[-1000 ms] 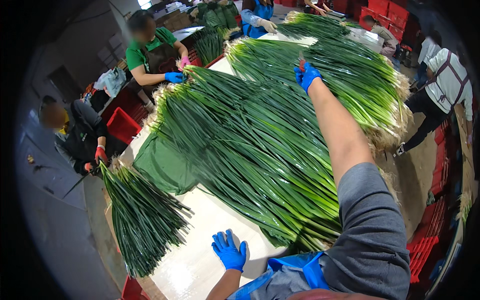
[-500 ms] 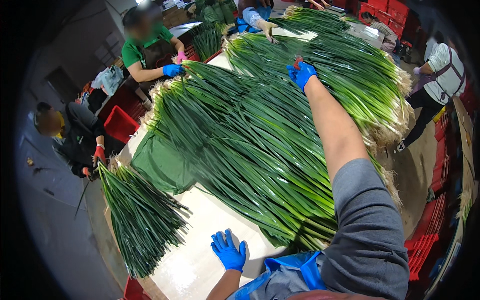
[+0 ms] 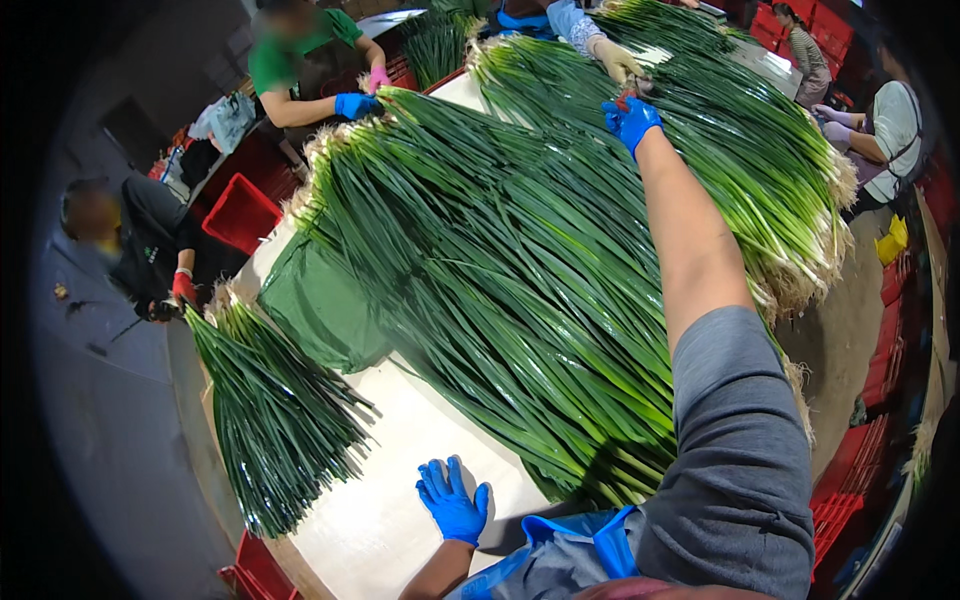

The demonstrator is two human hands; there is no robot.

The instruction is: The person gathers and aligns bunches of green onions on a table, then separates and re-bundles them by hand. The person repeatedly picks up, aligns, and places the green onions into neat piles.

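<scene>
My left hand [image 3: 452, 500], in a blue glove, lies with fingers spread on the white tabletop [image 3: 400, 420]. My right hand [image 3: 630, 125], also gloved blue, is stretched far over the heap of long green onions [image 3: 530, 270], closed on a small red-handled tool [image 3: 624, 103]. A co-worker's beige-gloved hand [image 3: 615, 58] is just beyond it, at or very near the tool's tip; whether they touch I cannot tell. A second pile of onions [image 3: 760, 180] has its pale roots toward the right. A loose bunch [image 3: 265, 410] lies at the left beside a green cloth [image 3: 320, 305].
A person in green [image 3: 300, 70] handles onion roots at the upper left; a person in dark clothes [image 3: 135, 250] holds the left bunch. Others stand at the right [image 3: 890, 140] and back [image 3: 805, 55]. Red crates [image 3: 240, 215] and a yellow object [image 3: 890, 240] are around the table.
My right hand has moved slightly up and right with the tool. The co-worker's beige glove has come down to it. A person at the right now faces the table, hands raised near the roots.
</scene>
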